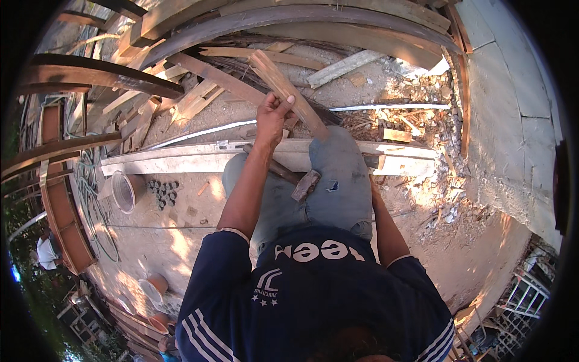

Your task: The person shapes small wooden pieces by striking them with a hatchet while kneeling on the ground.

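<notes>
A narrow wooden board (292,93) slants up and away from my right knee, its lower end at the knee. My left hand (273,120) is closed on its left edge, with the thumb across the upper face. Across my lap lies a hammer (306,186), its blocky head between my thighs and its handle running toward my left wrist. Under my knees passes a long pale beam (181,158). My right forearm (386,223) reaches down beside my right thigh, and the leg hides that hand.
Stacked timber (241,27) and loose boards fill the far side. Wood chips (422,139) litter the ground by a concrete slab (512,108) on the right. To the left are a round bucket (125,192), small dark pieces (163,193) and a coiled hose (93,199).
</notes>
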`<state>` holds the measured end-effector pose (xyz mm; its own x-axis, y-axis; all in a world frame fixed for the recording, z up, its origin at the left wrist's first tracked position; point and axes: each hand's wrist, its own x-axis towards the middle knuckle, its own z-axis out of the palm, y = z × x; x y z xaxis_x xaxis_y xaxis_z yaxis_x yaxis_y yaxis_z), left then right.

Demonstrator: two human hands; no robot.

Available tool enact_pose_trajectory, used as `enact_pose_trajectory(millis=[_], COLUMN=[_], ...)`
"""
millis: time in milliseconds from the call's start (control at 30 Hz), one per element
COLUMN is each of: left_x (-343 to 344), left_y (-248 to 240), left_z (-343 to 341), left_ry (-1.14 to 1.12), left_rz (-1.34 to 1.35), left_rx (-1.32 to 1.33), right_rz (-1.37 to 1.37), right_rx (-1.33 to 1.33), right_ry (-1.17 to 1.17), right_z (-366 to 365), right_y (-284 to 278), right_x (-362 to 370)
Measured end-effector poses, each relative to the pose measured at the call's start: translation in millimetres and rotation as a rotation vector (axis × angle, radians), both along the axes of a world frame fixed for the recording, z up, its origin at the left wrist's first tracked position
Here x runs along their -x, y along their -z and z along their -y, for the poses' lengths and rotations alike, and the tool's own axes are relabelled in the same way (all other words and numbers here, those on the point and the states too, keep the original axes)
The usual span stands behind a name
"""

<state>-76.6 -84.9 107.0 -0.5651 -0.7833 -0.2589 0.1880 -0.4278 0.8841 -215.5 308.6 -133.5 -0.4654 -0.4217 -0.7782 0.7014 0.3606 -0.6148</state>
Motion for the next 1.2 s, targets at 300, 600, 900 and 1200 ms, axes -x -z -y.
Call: enact_pose_trajectory(millis=[300,600,900,1200], left_x=[-52,-100,-135,-74], left_y=[-91,-140,-148,-173], left_z=[-41,-65,-41,-85], left_ry=[-0.015,-0.172,-0.132,0.290], left_rz=[-0.058,0.317,0.782,0.462], left_rx=[0.069,0.744,0.919,1.675], right_rz=[-0.600,0.223,0.590,0.472], right_rx=[0.396,0.746,0.935,0.627], right_ry=[-0.407,-0.182,-0.267,-0.419], right_z=[156,186,180,170], right_y=[-310,-340,-347,-377], right_x=[-17,-97,-77,-74])
